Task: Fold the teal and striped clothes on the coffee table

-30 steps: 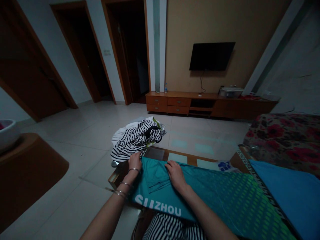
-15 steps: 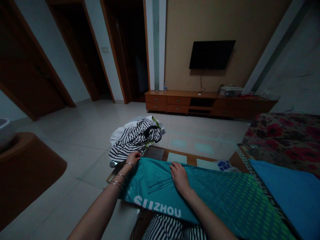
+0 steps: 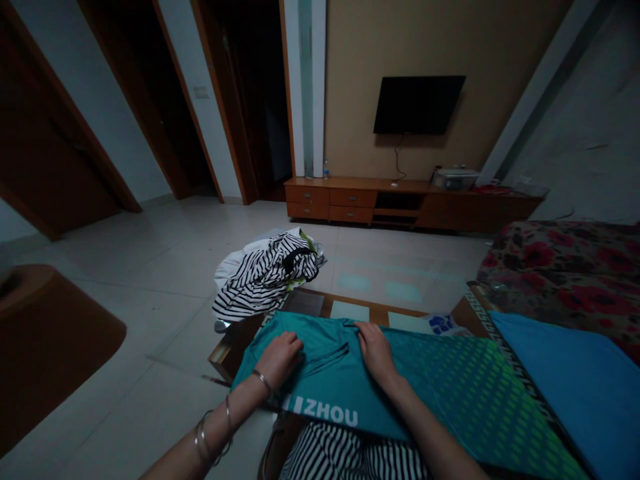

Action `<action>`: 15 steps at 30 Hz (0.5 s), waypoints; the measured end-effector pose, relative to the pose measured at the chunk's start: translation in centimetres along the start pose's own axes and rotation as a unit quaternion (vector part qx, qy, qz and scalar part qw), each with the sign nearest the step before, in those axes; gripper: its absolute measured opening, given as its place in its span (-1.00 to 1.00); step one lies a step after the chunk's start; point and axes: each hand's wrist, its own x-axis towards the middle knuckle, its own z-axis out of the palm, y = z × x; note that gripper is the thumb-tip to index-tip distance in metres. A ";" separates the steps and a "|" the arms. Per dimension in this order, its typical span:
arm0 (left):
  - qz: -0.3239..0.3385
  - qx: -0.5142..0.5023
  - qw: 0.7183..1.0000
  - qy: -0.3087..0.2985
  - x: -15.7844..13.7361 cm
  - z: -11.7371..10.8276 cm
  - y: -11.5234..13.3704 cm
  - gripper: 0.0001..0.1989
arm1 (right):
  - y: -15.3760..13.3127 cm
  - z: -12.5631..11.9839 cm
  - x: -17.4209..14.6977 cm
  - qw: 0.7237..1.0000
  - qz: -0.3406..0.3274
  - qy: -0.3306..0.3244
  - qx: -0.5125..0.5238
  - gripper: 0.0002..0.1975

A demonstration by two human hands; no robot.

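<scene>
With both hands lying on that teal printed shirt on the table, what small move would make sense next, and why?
Probably the left hand should slide outward to flatten the teal printed shirt, while the right hand pins the far edge: creases show between the hands, and the cloth hangs over the low wooden table.

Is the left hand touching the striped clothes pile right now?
No. The left hand rests on the teal garment, clearly apart from the striped clothes pile farther along the table.
</scene>
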 end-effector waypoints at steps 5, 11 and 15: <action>-0.027 0.048 0.997 -0.048 -1.6 0.3 2.0 -0.89 | -0.6 0.3 2.6 0.999 -0.018 -0.038 -0.008 -0.64; -0.025 0.075 0.996 -0.041 -1.7 0.8 2.0 -0.82 | -1.2 1.5 4.6 0.993 -0.056 -0.096 -0.034 -0.76; -0.019 0.073 0.996 -0.040 -2.5 1.0 1.9 -0.85 | -0.5 1.6 4.4 0.993 -0.058 -0.100 -0.017 -0.75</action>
